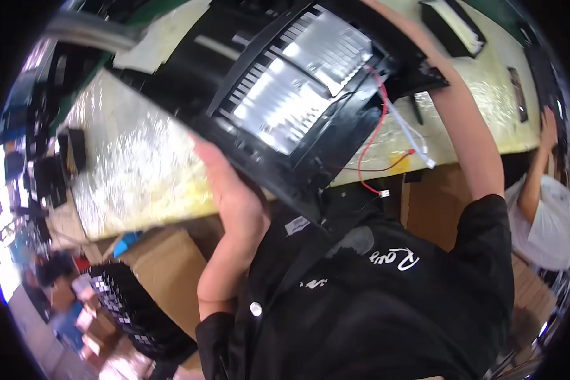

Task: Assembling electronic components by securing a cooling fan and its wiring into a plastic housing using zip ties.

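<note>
I hold up a large black plastic panel (285, 95) close to my head, tilted, with two shiny ribbed metal plates set in it. Red wires (367, 152) and white wires (411, 136) hang from its right side. My left hand (237, 196) grips the panel's lower left edge from beneath. My right forearm (468, 126) reaches up along the panel's right side. That hand itself is hidden past the panel's top edge. My black shirt fills the lower middle of the view.
A workbench (133, 171) covered in glossy pale sheet lies behind the panel. A long black part (453, 25) rests at its far right and small black parts (76, 149) at the left. Cardboard boxes (164, 266) and stacked black trays (133, 304) stand below. A person in white (544, 215) works on the right.
</note>
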Action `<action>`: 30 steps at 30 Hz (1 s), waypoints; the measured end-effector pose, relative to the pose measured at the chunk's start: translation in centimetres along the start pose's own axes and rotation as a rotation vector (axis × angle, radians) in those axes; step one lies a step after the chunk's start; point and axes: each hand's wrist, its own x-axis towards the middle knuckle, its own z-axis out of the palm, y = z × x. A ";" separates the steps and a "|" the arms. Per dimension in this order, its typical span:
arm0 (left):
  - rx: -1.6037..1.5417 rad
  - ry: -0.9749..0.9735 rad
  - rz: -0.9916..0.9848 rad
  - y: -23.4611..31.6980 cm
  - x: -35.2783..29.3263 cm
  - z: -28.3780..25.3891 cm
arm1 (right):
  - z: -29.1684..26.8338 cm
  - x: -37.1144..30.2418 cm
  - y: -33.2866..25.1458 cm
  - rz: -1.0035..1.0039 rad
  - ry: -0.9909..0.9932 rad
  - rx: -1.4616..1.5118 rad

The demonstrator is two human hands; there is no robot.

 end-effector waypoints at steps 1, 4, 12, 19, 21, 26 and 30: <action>-0.020 -0.053 -0.046 -0.4 0.1 0.9 | -5.3 1.8 3.0 -0.089 -0.437 0.221; 0.106 -0.007 0.091 1.6 0.4 0.6 | 4.4 0.1 1.3 0.147 0.274 0.032; 0.123 -0.326 0.265 6.4 10.5 6.8 | 1.3 3.0 -4.2 -0.143 0.310 0.019; -0.030 -0.643 0.156 5.8 33.2 18.8 | -6.6 14.2 -11.0 -0.125 0.137 0.040; -0.060 -0.645 0.174 4.7 38.9 21.5 | -10.2 17.7 -11.3 -0.121 0.105 0.046; -0.029 -0.503 0.225 2.3 43.7 23.9 | -18.3 23.1 -11.2 -0.038 0.275 0.038; 0.382 -0.238 0.503 2.7 35.8 21.5 | -19.9 21.7 -15.9 0.149 0.493 -0.210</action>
